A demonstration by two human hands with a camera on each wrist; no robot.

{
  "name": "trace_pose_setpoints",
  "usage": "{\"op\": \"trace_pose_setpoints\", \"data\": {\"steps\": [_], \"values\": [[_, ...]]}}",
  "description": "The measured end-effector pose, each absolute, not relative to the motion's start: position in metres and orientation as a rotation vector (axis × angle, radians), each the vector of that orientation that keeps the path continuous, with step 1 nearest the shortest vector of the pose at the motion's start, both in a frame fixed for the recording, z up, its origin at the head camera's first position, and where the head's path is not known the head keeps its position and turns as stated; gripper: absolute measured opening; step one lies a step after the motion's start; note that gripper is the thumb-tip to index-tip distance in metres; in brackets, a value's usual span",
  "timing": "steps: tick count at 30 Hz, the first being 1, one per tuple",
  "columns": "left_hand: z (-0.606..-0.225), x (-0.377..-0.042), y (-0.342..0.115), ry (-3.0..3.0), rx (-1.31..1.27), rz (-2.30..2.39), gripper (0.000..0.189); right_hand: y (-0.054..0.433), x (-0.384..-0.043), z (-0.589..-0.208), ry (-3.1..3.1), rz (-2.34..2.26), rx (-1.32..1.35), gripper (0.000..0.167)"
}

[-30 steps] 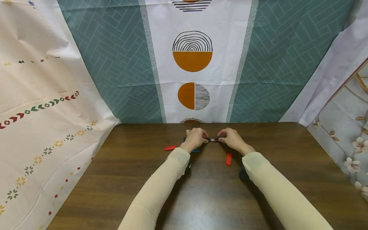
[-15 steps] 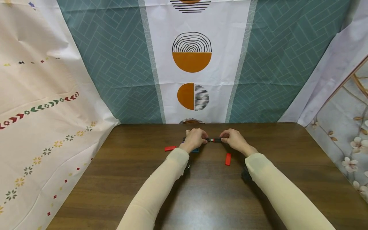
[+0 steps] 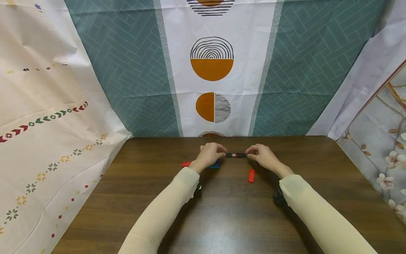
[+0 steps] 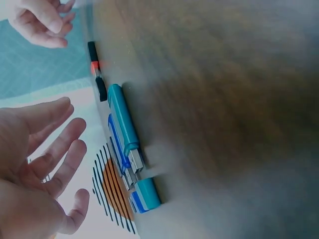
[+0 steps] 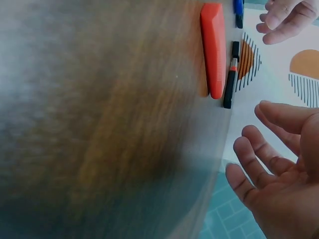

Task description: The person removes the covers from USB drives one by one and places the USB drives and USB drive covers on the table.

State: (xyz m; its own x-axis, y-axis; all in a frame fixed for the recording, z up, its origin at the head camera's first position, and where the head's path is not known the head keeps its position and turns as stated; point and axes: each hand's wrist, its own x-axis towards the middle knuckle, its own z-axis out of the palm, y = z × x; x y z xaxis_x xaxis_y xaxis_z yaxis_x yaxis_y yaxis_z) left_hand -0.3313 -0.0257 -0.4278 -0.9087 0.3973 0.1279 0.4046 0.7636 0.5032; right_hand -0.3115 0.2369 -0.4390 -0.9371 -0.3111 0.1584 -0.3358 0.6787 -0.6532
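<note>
A black USB flash drive (image 3: 240, 155) with a red-and-silver middle lies crosswise on the far part of the table. Just to its left is my left hand (image 3: 207, 155), holding nothing, its fingers loosely bent. My right hand (image 3: 264, 159) hovers off the drive's right end, also holding nothing. In the left wrist view a teal flash drive (image 4: 123, 117) and a blue flash drive (image 4: 115, 137) lie side by side, metal plugs facing a teal cap (image 4: 148, 193) and a blue cap (image 4: 138, 203). From the head, my left hand partly covers these.
A long red plastic piece (image 3: 251, 175) with fine ridges lies nearer than the black drive, below my right hand. Another red piece (image 3: 185, 164) shows left of my left hand. Patterned cloth (image 3: 211, 106) hangs behind the wooden table (image 3: 215, 218).
Both hands have let go of the black flash drive and moved apart, the left hand leftward and the right hand rightward. The drive now lies in full view between them.
</note>
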Motion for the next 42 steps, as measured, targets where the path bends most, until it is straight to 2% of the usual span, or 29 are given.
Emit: {"op": "trace_pose_setpoints", "data": {"steps": [22, 42], "values": [[-0.422, -0.282, -0.034, -2.867, -0.86, -1.066, 0.018, 0.243, -0.278, -0.44, -2.863, 1.143, 0.738, 0.016], [-0.428, -0.261, -0.027, -2.871, -0.964, -1.037, 0.016, 0.251, -0.269, -0.443, -2.88, 1.131, 1.029, 0.04]]}}
